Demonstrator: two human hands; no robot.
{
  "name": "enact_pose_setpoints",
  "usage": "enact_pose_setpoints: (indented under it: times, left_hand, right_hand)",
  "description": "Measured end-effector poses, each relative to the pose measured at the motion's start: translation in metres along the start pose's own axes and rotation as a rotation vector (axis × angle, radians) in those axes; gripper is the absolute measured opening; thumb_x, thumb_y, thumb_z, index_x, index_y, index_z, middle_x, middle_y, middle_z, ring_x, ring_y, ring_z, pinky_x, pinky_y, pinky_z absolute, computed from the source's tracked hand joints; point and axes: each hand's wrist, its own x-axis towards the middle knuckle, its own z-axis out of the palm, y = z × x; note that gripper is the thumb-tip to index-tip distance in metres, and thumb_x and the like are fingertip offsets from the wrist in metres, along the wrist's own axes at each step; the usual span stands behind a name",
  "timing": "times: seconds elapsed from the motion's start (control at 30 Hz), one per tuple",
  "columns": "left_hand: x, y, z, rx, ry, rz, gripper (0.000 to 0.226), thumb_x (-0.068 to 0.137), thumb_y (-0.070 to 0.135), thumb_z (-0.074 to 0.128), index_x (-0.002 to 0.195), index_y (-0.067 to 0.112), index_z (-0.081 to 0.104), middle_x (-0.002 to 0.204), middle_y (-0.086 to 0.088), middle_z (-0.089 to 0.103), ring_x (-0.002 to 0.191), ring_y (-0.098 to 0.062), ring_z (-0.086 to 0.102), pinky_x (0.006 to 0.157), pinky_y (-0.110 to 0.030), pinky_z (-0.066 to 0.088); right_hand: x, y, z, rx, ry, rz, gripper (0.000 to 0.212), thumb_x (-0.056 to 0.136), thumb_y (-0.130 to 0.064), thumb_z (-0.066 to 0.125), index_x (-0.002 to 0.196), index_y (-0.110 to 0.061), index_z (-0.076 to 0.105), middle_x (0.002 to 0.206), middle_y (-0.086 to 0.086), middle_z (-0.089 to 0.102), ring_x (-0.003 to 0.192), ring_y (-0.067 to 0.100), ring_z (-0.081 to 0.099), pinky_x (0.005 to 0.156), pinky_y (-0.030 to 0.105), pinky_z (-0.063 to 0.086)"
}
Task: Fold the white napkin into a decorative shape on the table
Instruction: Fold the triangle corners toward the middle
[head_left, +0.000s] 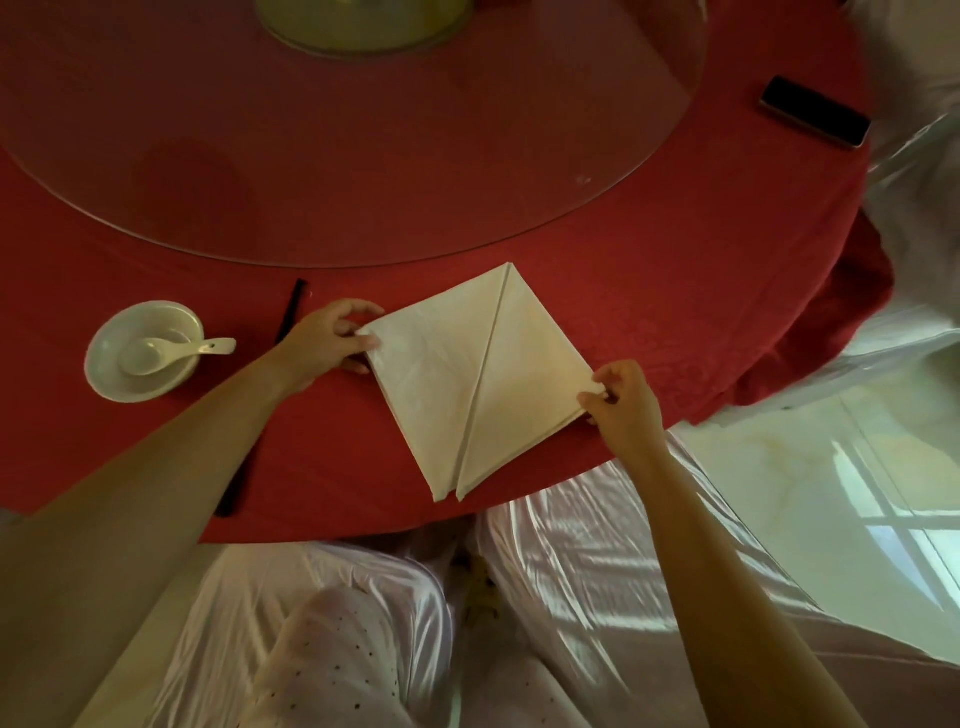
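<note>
Left of the napkin (483, 379), a white bowl (140, 353) with a spoon (166, 352) in it sits on the red tablecloth (649, 270), and dark chopsticks (292, 310) lie between the bowl and the napkin. I see the left hand (327, 343) pinching the napkin's left corner between thumb and fingers. The napkin itself lies flat near the table's near edge, folded into a diamond with a centre seam where two flaps meet. Its long axis runs along that seam, from the far tip, which points toward the glass turntable (363, 156), down to the split near tip pointing back at me. I judge the cloth light, soft and limp, though the creases look crisp; it would slide easily, so the side corners seem the best hold. At the napkin's right corner, the right hand (623, 405) pinches the layered edge. Far right of the napkin lies a phone (814, 111).
</note>
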Motion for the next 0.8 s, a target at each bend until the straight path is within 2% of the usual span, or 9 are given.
enact_pose_setpoints:
  times: [0.13,0.23,0.27,0.37,0.43,0.53,0.63,0.7,0.8]
  left_hand:
    - [-0.002,-0.003,0.008,0.016,0.100,0.047,0.032,0.083,0.004,0.063,0.113,0.014,0.057,0.094,-0.012,0.062,0.076,-0.016,0.062,0.056,-0.013,0.054]
    - [-0.002,-0.006,0.011,0.021,0.135,0.042,0.031,0.083,0.005,0.063,0.113,0.013,0.058,0.096,-0.013,0.062,0.075,-0.016,0.062,0.055,-0.013,0.054]
    - [-0.002,-0.006,0.010,0.009,0.134,0.029,0.031,0.084,0.006,0.062,0.114,0.013,0.057,0.098,-0.012,0.062,0.077,-0.016,0.062,0.055,-0.014,0.055]
    - [-0.004,-0.006,0.007,-0.026,0.105,-0.004,0.031,0.087,0.010,0.058,0.118,0.015,0.056,0.102,-0.006,0.061,0.084,-0.016,0.062,0.056,-0.018,0.057]
    - [-0.006,-0.004,0.004,0.003,0.070,0.011,0.030,0.088,0.008,0.056,0.116,0.019,0.055,0.102,-0.004,0.062,0.085,-0.015,0.063,0.057,-0.018,0.057]
    - [-0.009,0.002,0.002,0.052,0.050,0.067,0.029,0.085,0.002,0.057,0.105,0.023,0.056,0.097,-0.004,0.065,0.081,-0.011,0.063,0.059,-0.015,0.055]
    - [-0.010,0.018,-0.001,0.100,0.103,0.149,0.025,0.084,0.006,0.060,0.096,0.028,0.057,0.089,0.005,0.066,0.078,-0.003,0.061,0.067,-0.013,0.049]
    - [-0.010,0.034,-0.005,0.105,0.121,0.211,0.022,0.085,0.006,0.060,0.089,0.027,0.059,0.085,0.007,0.061,0.077,-0.004,0.057,0.072,-0.017,0.045]
    - [-0.011,0.062,-0.013,-0.023,0.109,0.248,0.027,0.086,0.000,0.057,0.084,0.026,0.063,0.082,0.003,0.058,0.074,-0.007,0.056,0.069,-0.021,0.051]
  right_hand:
    - [0.001,-0.004,0.003,0.049,0.018,-0.001,0.023,0.081,-0.006,0.066,0.092,-0.015,0.049,0.104,0.014,0.062,0.084,0.028,0.063,0.076,0.043,0.056]
    - [-0.001,0.000,0.005,0.023,0.033,0.001,0.024,0.080,-0.009,0.068,0.095,-0.015,0.050,0.102,0.008,0.061,0.085,0.027,0.063,0.076,0.042,0.056]
    - [-0.002,0.002,0.006,0.020,0.026,-0.001,0.024,0.080,-0.010,0.068,0.095,-0.016,0.050,0.102,0.006,0.060,0.084,0.026,0.063,0.072,0.037,0.056]
    - [-0.002,0.007,0.005,0.067,0.014,-0.012,0.020,0.083,-0.011,0.066,0.094,-0.017,0.050,0.100,0.004,0.060,0.069,0.017,0.062,0.051,0.011,0.049]
    - [-0.002,0.008,0.003,0.089,0.020,-0.024,0.016,0.085,-0.011,0.064,0.094,-0.017,0.052,0.098,0.003,0.060,0.064,0.012,0.061,0.046,0.006,0.046]
    - [0.000,0.005,0.000,0.090,0.013,-0.048,0.013,0.084,-0.009,0.063,0.092,-0.018,0.057,0.093,0.000,0.063,0.069,0.011,0.060,0.060,0.019,0.053]
    - [0.006,-0.010,-0.009,0.154,0.026,-0.107,0.015,0.084,-0.007,0.062,0.088,-0.022,0.061,0.080,-0.008,0.059,0.073,0.014,0.057,0.069,0.031,0.050]
    - [0.012,-0.028,-0.019,0.250,0.034,-0.131,0.023,0.085,-0.006,0.059,0.082,-0.029,0.061,0.075,-0.007,0.057,0.069,0.012,0.052,0.067,0.031,0.046]
    - [0.021,-0.058,-0.038,0.418,0.024,-0.130,0.027,0.087,-0.003,0.056,0.079,-0.028,0.063,0.075,-0.001,0.057,0.069,0.011,0.051,0.066,0.029,0.045]
